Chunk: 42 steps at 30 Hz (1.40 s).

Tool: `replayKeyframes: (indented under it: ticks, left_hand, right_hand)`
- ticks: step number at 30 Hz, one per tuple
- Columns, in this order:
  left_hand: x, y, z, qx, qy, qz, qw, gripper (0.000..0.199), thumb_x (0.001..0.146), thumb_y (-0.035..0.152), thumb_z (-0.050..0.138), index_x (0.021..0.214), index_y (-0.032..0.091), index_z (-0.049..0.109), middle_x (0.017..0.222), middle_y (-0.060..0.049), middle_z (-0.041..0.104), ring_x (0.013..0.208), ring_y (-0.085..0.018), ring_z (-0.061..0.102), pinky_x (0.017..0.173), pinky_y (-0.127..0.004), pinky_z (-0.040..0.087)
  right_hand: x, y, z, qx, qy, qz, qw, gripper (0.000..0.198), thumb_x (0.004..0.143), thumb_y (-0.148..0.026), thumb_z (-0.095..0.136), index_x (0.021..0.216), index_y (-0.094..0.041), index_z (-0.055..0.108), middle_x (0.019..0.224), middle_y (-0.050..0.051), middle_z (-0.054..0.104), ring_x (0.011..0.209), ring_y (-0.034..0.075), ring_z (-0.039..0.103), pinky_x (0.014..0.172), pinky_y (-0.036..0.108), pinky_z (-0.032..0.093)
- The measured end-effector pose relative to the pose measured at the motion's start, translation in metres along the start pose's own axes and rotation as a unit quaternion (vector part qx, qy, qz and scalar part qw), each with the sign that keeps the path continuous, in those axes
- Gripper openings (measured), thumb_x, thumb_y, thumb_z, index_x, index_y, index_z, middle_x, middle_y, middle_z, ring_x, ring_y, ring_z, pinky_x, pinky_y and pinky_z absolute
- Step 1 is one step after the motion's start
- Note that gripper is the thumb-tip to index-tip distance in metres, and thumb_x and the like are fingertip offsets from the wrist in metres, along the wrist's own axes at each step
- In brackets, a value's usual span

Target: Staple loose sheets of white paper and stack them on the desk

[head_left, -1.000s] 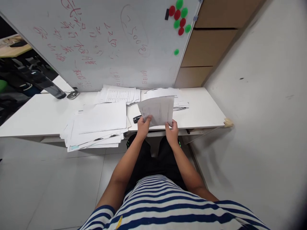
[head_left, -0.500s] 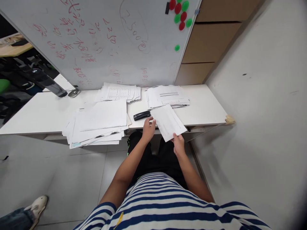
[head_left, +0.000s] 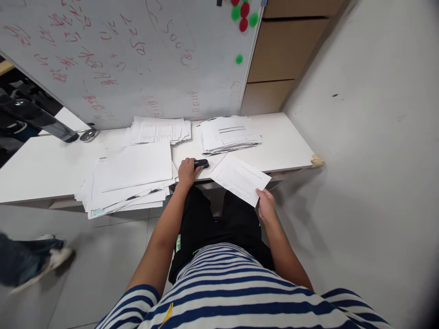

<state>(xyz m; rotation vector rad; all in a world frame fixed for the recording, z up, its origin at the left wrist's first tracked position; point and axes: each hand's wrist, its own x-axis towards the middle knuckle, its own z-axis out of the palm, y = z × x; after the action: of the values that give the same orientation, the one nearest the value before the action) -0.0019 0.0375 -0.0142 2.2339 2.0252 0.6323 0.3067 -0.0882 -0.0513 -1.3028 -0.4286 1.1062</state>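
Observation:
My left hand point(head_left: 187, 172) is closed around one end of a black stapler point(head_left: 202, 163) at the front of the white desk point(head_left: 281, 137). The stapler's other end pokes out to the right of my fingers. In my right hand point(head_left: 265, 204) a white sheet of paper point(head_left: 240, 176) with faint print is pinched by its lower right corner. It is tilted, and its far part reaches over the desk's front edge. Just left of my left hand lies a large pile of papers point(head_left: 137, 167), which overhangs the edge.
Two more paper stacks, one with printed boxes point(head_left: 159, 130) and one with dark lines point(head_left: 231, 132), lie before the whiteboard point(head_left: 113, 59). A dark bottle point(head_left: 61, 128) and a computer mouse point(head_left: 88, 135) are at the left. Another person's shoe point(head_left: 56, 262) shows on the floor.
My left hand has left the paper's side, moved left and closed on the stapler. The right hand has shifted slightly right, turning the sheet. The other person's leg has moved.

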Motion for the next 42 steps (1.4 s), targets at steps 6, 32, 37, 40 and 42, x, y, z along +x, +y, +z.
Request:
replayKeyframes:
  ticks: [6,32,37,40,42]
  left_hand:
    - [-0.004,-0.005,-0.007,-0.038,-0.015,0.038,0.998,0.037,0.092,0.044,0.057,0.122,0.021,0.057,0.115,-0.013,0.06,0.111,-0.031,0.051,0.096,-0.04,0.042]
    - [0.031,0.028,-0.02,-0.149,0.087,-0.169,0.97,0.044,0.09,0.054,0.052,0.117,0.02,0.062,0.153,-0.019,0.039,0.151,-0.041,0.013,0.117,-0.064,0.018]
    - [0.053,0.038,-0.009,-0.094,0.056,-0.164,0.98,0.048,0.092,0.052,0.049,0.121,0.015,0.059,0.158,-0.022,0.029,0.153,-0.041,0.006,0.118,-0.065,0.009]
    - [0.056,0.036,-0.006,-0.08,0.024,-0.174,0.981,0.051,0.092,0.053,0.047,0.121,0.013,0.059,0.158,-0.025,0.029,0.153,-0.042,0.004,0.117,-0.067,0.007]
    - [0.057,0.034,-0.004,-0.083,0.013,-0.176,0.981,0.051,0.092,0.053,0.046,0.121,0.013,0.059,0.158,-0.025,0.029,0.153,-0.042,0.004,0.117,-0.068,0.006]
  right_hand:
    - [-0.002,-0.009,0.007,-0.011,-0.056,0.032,0.998,0.027,0.064,-0.033,0.076,0.087,-0.019,0.074,0.091,0.006,0.079,0.09,0.029,0.075,0.082,0.045,0.062]
    - [0.07,-0.039,0.085,-0.272,-0.192,-0.145,0.932,0.036,0.078,-0.046,0.067,0.099,-0.018,0.072,0.086,0.005,0.075,0.079,0.022,0.067,0.072,0.034,0.051]
    - [0.105,-0.057,0.095,-0.181,-0.256,-0.034,0.949,0.049,0.071,-0.056,0.075,0.1,-0.017,0.071,0.089,0.004,0.076,0.08,0.02,0.068,0.074,0.032,0.053]
    - [0.12,-0.063,0.097,-0.17,-0.282,0.049,0.943,0.053,0.074,-0.066,0.069,0.095,-0.018,0.069,0.081,0.004,0.074,0.072,0.019,0.067,0.066,0.031,0.054]
    - [0.125,-0.066,0.099,-0.196,-0.293,0.072,0.933,0.05,0.074,-0.065,0.071,0.091,-0.017,0.068,0.077,0.004,0.073,0.066,0.017,0.065,0.059,0.028,0.051]
